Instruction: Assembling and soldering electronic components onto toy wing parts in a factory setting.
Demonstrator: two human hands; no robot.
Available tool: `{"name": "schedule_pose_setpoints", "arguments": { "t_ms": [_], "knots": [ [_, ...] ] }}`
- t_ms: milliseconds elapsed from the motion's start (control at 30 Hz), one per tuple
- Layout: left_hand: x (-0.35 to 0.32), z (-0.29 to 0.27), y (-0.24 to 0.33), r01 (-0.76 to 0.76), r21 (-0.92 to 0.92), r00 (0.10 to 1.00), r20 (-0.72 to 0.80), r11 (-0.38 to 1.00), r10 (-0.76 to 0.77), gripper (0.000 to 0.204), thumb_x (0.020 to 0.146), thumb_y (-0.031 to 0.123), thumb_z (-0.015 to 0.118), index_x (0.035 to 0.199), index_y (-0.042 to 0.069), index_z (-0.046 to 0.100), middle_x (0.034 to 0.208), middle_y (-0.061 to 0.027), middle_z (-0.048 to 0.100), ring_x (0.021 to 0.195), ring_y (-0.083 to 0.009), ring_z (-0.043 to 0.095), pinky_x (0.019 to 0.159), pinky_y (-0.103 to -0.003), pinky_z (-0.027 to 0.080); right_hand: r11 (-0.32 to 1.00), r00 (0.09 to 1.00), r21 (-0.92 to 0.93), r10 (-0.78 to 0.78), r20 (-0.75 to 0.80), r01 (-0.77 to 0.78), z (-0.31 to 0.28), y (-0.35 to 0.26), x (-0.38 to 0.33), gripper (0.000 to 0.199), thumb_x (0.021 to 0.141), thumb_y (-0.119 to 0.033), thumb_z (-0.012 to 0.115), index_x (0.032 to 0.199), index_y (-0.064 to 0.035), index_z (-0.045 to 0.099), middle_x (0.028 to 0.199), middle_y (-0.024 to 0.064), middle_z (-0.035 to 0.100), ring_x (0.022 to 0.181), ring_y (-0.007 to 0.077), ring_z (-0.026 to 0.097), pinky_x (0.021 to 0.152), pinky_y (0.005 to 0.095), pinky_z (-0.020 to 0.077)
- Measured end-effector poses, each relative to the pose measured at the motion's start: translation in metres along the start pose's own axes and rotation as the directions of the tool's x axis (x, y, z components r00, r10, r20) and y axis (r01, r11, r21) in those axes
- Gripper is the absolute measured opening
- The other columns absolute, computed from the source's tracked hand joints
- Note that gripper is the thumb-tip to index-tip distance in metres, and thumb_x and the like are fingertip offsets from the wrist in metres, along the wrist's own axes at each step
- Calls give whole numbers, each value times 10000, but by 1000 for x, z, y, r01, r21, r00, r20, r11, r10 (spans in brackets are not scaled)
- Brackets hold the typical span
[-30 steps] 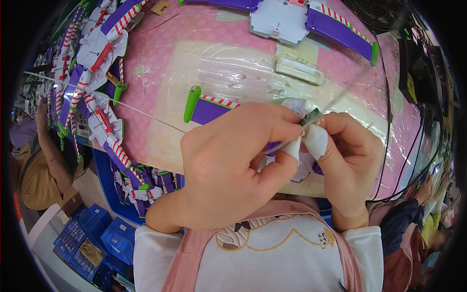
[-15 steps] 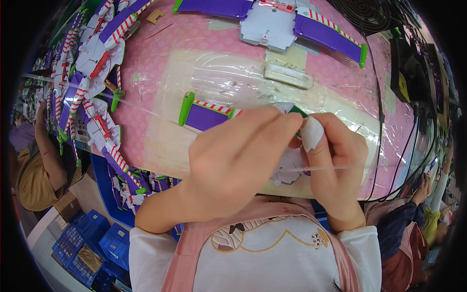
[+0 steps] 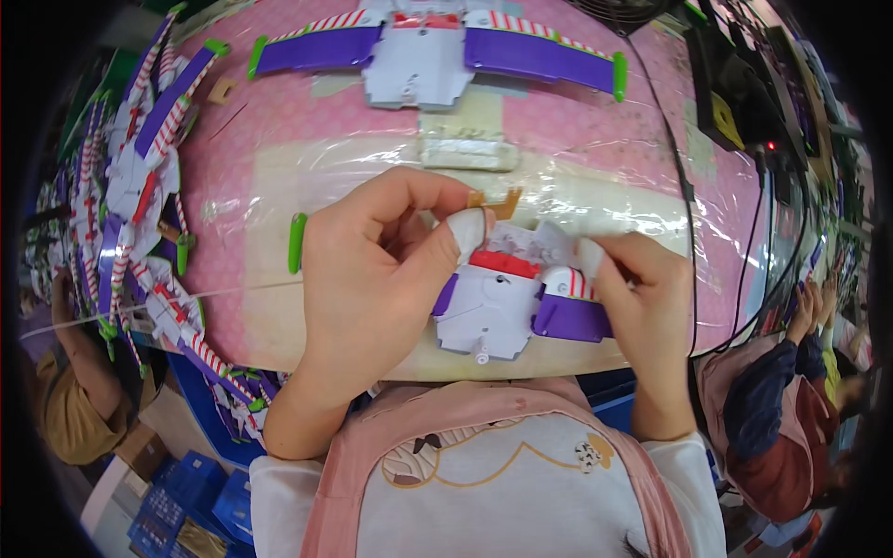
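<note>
My left hand [image 3: 372, 260] pinches a small tan notched bracket [image 3: 499, 203] between thumb and finger, just above a winged toy backpack. This toy backpack [image 3: 484, 312] is white with a red strip and purple, red-striped wings, and lies in front of me on the table. My left hand covers most of its left wing; only a green tip [image 3: 297, 244] shows past the wrist. My right hand [image 3: 646, 288] is closed at the base of the right wing, thumb on the toy's upper edge. White coverings wrap both thumbs.
Another winged toy [image 3: 416, 65] lies at the far side. Several more [image 3: 139, 177] are piled along the left. A clear flat block [image 3: 470, 154] sits mid-table, and another tan bracket [image 3: 221, 90] lies far left. A black cable [image 3: 677, 158] runs down the right. People work at both sides.
My hands have moved apart, uncovering the toy's middle. The small green piece between them is out of sight, and my left hand now holds a tan bracket. The view has shifted right.
</note>
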State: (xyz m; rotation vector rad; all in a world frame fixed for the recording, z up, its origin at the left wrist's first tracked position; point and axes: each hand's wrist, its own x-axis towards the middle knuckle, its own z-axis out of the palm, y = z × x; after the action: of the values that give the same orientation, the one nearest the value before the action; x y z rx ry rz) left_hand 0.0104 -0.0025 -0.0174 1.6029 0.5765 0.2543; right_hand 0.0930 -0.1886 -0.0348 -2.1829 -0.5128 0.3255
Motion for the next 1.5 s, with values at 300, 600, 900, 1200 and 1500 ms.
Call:
{"name": "schedule_pose_setpoints", "arguments": {
  "t_ms": [300, 600, 900, 1200, 1500],
  "knots": [
    [-5, -1, 9, 143, -155, 989, 43, 977, -138, 125, 776, 15, 642, 878, -37, 591, 606, 59, 500, 515, 24, 397, 448, -139, 280, 702, 970, 674, -222, -97, 228, -3, -25, 0, 147, 792, -39, 589, 888, 58, 536, 765, 87, 594, 624, 67, 496, 567, 197, 389],
    [-8, 0, 3, 195, -224, 981, 30, 955, -193, 148, 784, 5, 630, 913, -38, 573, 628, 44, 516, 537, 12, 432, 473, -139, 313, 954, 975, 290, -4, -222, 70, -23, -7, -1, 388, 921, -293, 433, 826, 45, 597, 722, 70, 580, 617, 91, 500, 530, 222, 359],
    [-12, -3, 6, 231, -164, 973, 36, 959, -228, 161, 770, 26, 637, 899, -28, 558, 859, -73, 607, 762, -101, 576, 690, -210, 456, 992, 980, -115, 67, 185, -46, -14, -4, 9, 165, 748, -140, 645, 774, 22, 633, 687, 125, 598, 545, 193, 559, 480, 265, 407],
    [-15, -1, 0, 83, -288, 996, -17, 954, -92, 154, 783, -10, 623, 924, -41, 569, 633, 33, 517, 525, 12, 412, 468, -143, 314, 907, 980, 379, -201, 2, 185, -7, -37, 7, 118, 798, -9, 595, 899, 50, 614, 784, 108, 625, 654, 117, 578, 560, 202, 437],
    [-13, 3, 8, 13, -42, 994, 113, 999, -8, 173, 786, -44, 594, 951, -43, 543, 848, -55, 600, 668, -40, 526, 559, -156, 400, 823, 975, 552, 13, 223, -137, 11, -43, 12, 126, 816, -38, 609, 898, 56, 620, 714, 33, 621, 619, 29, 515, 529, 166, 414]
  ]
}}
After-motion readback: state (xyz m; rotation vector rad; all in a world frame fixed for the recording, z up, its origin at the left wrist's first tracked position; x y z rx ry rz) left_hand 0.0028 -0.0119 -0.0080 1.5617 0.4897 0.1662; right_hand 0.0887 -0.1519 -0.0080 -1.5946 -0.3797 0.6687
